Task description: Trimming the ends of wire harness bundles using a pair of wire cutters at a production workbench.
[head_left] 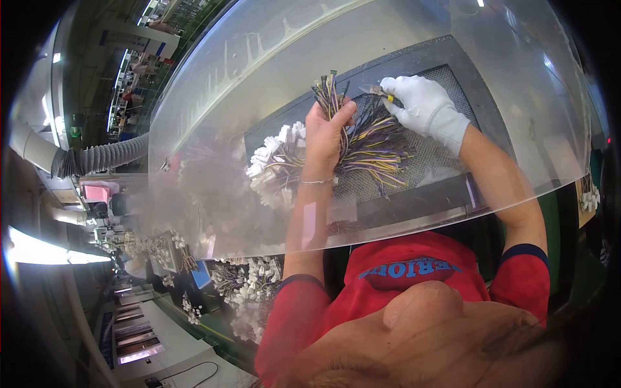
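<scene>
My bare left hand (pixel 328 126) is closed around a bundle of thin wires (pixel 328 92), their dark ends sticking up above the fist. White connectors (pixel 278 158) on wires lie to the left of that wrist. On the other side, black, yellow and purple wires (pixel 378 155) fan out over a dark mesh panel (pixel 430 165). My right hand (pixel 417 107), in a white glove, grips what look like small pliers (pixel 371 89) with a metal tip and a yellow mark. The tip points left, close to the wire bundle. Fingers hide most of the handles.
A clear curved shield (pixel 213 123) arches over both hands and forearms. More bundles with white connectors (pixel 255 284) lie below left, beside a blue object (pixel 200 275). A grey flexible duct (pixel 110 155) runs at the left. Another bundle (pixel 588 197) sits at far right.
</scene>
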Demonstrator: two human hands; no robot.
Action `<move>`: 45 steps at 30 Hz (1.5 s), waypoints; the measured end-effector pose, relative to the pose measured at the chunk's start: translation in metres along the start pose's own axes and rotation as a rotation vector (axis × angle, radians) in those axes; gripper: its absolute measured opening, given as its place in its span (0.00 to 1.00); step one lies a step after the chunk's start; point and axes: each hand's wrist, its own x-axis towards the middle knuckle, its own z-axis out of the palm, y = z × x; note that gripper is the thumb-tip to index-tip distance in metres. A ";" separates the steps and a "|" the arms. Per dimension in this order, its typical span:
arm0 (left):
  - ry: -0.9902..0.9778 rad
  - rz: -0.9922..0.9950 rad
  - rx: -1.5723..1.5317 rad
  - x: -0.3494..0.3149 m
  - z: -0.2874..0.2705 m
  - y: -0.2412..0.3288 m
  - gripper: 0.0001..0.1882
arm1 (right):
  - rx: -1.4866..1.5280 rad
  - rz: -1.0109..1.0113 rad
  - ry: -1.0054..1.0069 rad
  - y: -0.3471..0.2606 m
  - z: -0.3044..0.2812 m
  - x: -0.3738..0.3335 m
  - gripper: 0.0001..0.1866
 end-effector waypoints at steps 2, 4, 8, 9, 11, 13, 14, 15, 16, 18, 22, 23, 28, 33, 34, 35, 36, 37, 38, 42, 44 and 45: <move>-0.018 0.004 -0.017 0.001 -0.003 -0.002 0.10 | 0.015 0.004 0.031 0.000 -0.001 -0.001 0.13; -0.003 -0.003 -0.027 0.000 -0.002 -0.002 0.10 | 0.031 0.012 0.062 0.000 0.000 -0.001 0.13; 0.022 0.026 0.004 0.003 -0.004 -0.006 0.10 | 0.029 -0.013 0.101 0.000 0.002 -0.002 0.12; 0.021 0.024 0.005 0.004 -0.006 -0.009 0.10 | 0.029 -0.012 0.097 0.000 0.001 -0.002 0.12; 0.093 0.194 0.232 0.007 -0.008 -0.015 0.09 | 0.029 -0.027 0.104 -0.001 0.002 -0.002 0.12; 0.158 0.357 0.467 0.008 -0.011 -0.019 0.09 | 0.028 -0.043 0.111 -0.001 0.003 -0.002 0.11; 0.218 0.518 0.700 0.008 -0.008 -0.018 0.09 | 0.027 -0.045 0.112 0.000 0.003 -0.002 0.11; 0.216 0.518 0.699 0.007 -0.006 -0.016 0.09 | 0.026 -0.047 0.112 0.000 0.004 -0.002 0.11; 0.181 0.387 0.595 0.004 -0.004 -0.015 0.10 | 0.025 -0.045 0.112 0.001 0.004 -0.003 0.11; 0.148 0.258 0.492 -0.002 0.003 -0.008 0.10 | 0.013 -0.047 0.136 0.000 0.004 -0.003 0.11; 0.177 0.285 0.541 -0.008 0.008 -0.003 0.11 | -0.008 -0.040 0.129 -0.001 0.004 -0.003 0.11; 0.186 0.318 0.552 -0.009 0.008 -0.003 0.11 | -0.021 -0.061 0.132 -0.001 0.005 -0.003 0.12; 0.210 0.279 0.589 -0.011 0.010 -0.001 0.11 | -0.045 -0.106 0.123 0.003 0.008 -0.001 0.12; 0.193 0.330 0.643 -0.010 0.011 -0.002 0.11 | -0.065 -0.120 0.105 0.003 0.008 -0.001 0.12; 0.184 0.385 0.664 -0.010 0.012 -0.003 0.10 | -0.066 -0.119 0.106 0.003 0.007 -0.001 0.12; 0.180 0.440 0.687 -0.010 0.012 -0.002 0.10 | -0.068 -0.123 0.109 0.002 0.007 -0.001 0.11; 0.183 0.440 0.688 -0.011 0.012 -0.002 0.10 | -0.071 -0.127 0.113 0.001 0.007 -0.001 0.11; 0.196 0.456 0.695 -0.011 0.011 -0.001 0.09 | -0.070 -0.130 0.113 0.000 0.007 0.000 0.11; 0.205 0.470 0.700 -0.011 0.012 -0.001 0.09 | -0.073 -0.128 0.113 0.001 0.007 -0.001 0.11; 0.212 0.440 0.715 -0.010 0.013 -0.001 0.08 | -0.080 -0.119 0.103 0.001 0.006 -0.001 0.11; 0.169 0.306 0.542 -0.006 0.009 -0.004 0.08 | -0.077 -0.128 0.109 0.000 0.006 -0.001 0.10; 0.170 0.307 0.543 -0.005 0.008 -0.005 0.08 | -0.074 -0.137 0.115 0.000 0.006 -0.001 0.10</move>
